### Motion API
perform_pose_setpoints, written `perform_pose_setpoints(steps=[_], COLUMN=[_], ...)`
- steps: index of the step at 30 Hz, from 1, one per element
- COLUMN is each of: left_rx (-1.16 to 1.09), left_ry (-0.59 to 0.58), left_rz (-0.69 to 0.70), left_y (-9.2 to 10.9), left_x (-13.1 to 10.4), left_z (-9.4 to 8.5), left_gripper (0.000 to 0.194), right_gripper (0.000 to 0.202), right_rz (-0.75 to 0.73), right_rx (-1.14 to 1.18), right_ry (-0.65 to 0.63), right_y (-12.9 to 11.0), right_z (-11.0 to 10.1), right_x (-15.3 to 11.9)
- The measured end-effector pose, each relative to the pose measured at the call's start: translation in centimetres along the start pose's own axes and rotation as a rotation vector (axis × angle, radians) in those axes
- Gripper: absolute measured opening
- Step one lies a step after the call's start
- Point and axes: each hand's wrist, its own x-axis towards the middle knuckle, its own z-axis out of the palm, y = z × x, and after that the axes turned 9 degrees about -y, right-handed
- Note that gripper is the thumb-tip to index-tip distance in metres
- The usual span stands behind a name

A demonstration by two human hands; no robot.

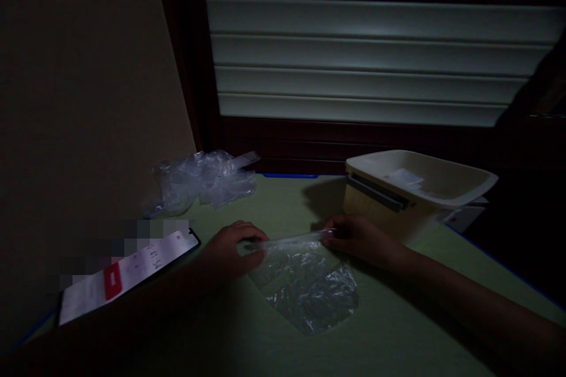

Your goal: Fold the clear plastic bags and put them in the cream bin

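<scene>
A clear plastic bag lies crinkled on the table, its upper edge stretched between both hands. My left hand pinches the left end of that edge between thumb and fingers. At the right end, my right hand is closed on the same edge, with its fingertips partly in shadow. The lower part of the bag spreads toward me and catches some light. Whether anything is inside it I cannot tell; it looks flat and see-through.
A heap of clear plastic bags sits at the back left. A cream bin with small pale packets inside stands at the back right. A lit phone is beside my left forearm on the pale green table. Slatted panels rise behind.
</scene>
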Motion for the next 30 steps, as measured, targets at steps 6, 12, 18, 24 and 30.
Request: perform_pose_setpoints(steps=[6, 12, 18, 24, 30], left_rx=[0.017, -0.012, 0.133, 0.303, 0.500], left_ry=[-0.018, -0.041, -0.054, -0.080, -0.151], left_rz=[0.148, 0.238, 0.347, 0.425, 0.496], left_y=[-0.3, -0.1, 0.5, 0.9, 1.3], left_x=[-0.2, -0.4, -0.8, -1.1, -1.2], left_z=[0.2, 0.2, -0.1, -0.7, -1.5], left_gripper=[0.012, 0.023, 0.024, 0.021, 0.019], right_gripper=[0.006, 0.008, 0.018, 0.022, 0.027], right_rz=[-0.033, -0.056, -0.118, -0.178, -0.247], right_rx=[-0.107, -0.211, -0.346, -0.531, -0.653], right_ry=[0.006, 0.002, -0.039, -0.099, -0.151], right_y=[-0.4, -1.4, -1.6, -2.0, -2.9], right_z=[0.0, -0.1, -0.3, -0.5, -0.7], right_x=[-0.1, -0.5, -1.1, -1.3, -1.6])
